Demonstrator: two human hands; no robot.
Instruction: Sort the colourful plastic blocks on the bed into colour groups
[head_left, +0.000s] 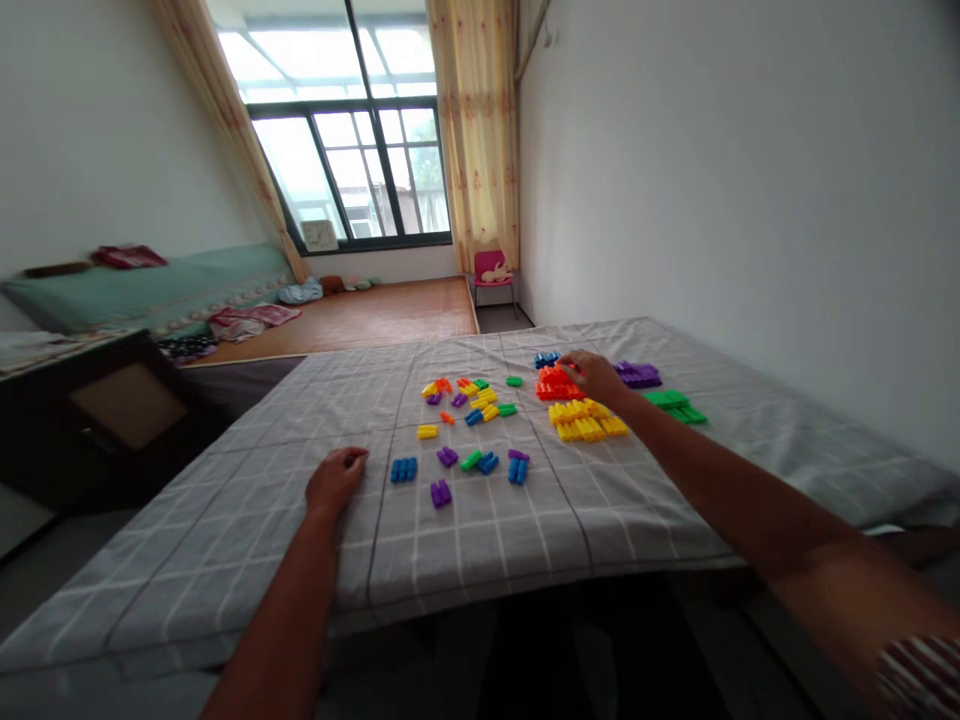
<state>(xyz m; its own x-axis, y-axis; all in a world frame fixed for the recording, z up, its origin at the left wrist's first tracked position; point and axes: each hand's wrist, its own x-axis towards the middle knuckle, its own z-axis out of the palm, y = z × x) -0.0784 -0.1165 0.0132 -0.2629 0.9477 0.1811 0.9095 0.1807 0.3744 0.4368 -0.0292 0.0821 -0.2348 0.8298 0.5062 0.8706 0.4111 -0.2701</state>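
On the checked cloth, my left hand [335,480] rests with curled fingers, left of some blue pieces [403,470]; whether it holds anything is hidden. My right hand [595,378] reaches to the orange-red pile [555,384], fingertips pressed together at its upper right; what they hold is too small to name. Around that pile are a small blue pile [547,359], a yellow pile [586,420], a purple pile [637,375] and a green pile [675,405]. Mixed loose pieces lie between my hands, among them purple [441,493], green [472,460] and yellow [427,432] ones.
The table [480,540] has a grey checked cloth hanging over its front edge. A dark cabinet [82,410] stands at the left. Beyond the table are a wooden bed platform [390,310], a pink chair [491,265] and a window. A white wall runs along the right.
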